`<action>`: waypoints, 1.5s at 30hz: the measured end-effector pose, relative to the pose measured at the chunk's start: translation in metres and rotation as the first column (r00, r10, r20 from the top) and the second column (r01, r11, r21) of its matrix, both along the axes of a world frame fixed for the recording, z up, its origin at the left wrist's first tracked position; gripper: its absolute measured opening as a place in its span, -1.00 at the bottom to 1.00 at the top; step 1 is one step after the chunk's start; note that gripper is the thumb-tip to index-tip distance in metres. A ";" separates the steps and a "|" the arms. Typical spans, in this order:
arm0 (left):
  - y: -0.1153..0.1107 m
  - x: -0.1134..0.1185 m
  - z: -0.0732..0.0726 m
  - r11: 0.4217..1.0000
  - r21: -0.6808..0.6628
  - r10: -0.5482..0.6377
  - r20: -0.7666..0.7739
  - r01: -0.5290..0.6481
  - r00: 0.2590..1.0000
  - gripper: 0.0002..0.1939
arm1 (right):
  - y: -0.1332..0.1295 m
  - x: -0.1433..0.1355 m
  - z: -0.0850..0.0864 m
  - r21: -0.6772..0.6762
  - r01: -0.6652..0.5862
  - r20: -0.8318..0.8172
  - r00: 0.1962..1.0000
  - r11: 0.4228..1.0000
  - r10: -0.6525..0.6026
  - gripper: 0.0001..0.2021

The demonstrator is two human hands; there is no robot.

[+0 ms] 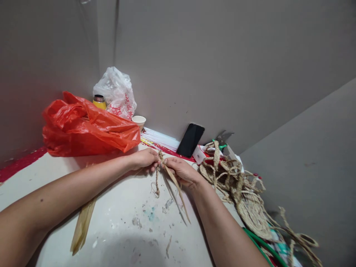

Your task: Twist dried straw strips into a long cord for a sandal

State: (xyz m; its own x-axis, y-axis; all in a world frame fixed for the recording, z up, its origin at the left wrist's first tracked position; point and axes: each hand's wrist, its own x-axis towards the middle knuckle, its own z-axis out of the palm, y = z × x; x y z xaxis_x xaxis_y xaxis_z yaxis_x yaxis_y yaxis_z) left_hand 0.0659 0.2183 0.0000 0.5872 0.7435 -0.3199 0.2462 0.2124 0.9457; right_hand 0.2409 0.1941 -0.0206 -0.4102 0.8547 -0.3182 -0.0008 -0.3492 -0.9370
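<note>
My left hand (146, 159) is closed, its fingertips pinching a small braided straw cord (157, 181) above the white tabletop. The cord's short plaited tail hangs down with thin loose fibres at its end. Right beside it, my right hand (180, 168) pinches the upper part of the same work. From its fingers a long, flat dried straw strip (178, 189) runs down toward the table. The exact joint between cord and strip is partly hidden by my fingers. Under my left forearm lies a bundle of wide dried leaf strips (83, 226).
A red plastic bag (89, 129), a yellow bottle (99, 102), a clear plastic bag (115, 89) and a paper cup (139, 121) stand back left. A phone (191, 140) leans on the wall. Braided straw pieces (250, 207) and pliers (222, 140) crowd the right side.
</note>
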 end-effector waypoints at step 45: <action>-0.003 0.006 -0.006 0.988 -0.137 0.075 0.060 -0.066 0.995 -0.69 | -0.035 -0.034 0.030 0.455 -0.271 0.748 0.634 0.848 -0.198 -0.77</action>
State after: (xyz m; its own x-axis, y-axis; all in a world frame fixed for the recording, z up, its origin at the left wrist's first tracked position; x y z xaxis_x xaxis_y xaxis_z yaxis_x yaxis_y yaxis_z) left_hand 0.0718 0.2149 -0.0060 0.5577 0.7363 -0.3833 0.1653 0.3540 0.9205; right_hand 0.2070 0.1595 0.0098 -0.2615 0.9625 -0.0722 0.7730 0.1641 -0.6128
